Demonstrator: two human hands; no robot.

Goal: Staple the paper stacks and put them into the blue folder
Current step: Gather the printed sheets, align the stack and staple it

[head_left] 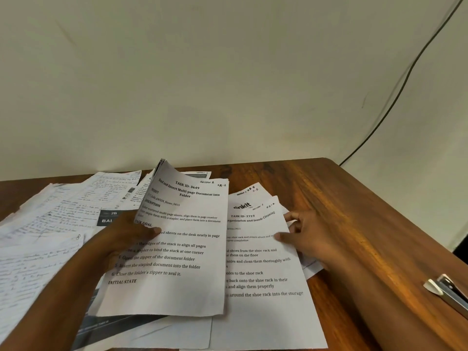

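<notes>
Here left hand point(126, 234) pinches a printed stack point(172, 249), thumb on top, lifting it to gather pages; right hand point(306, 234) pinches the neighbouring sheet's point(263, 274) edge. Stapler point(448, 291) beyond right forearm; blue folder unseen.

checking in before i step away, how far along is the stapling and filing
Nothing looks stapled or filed yet. The left hand grips the Task 3649 sheets; the right hand pinches the Task 2723 page. Loose papers cover the table; the stapler sits untouched. No blue folder visible.
</notes>
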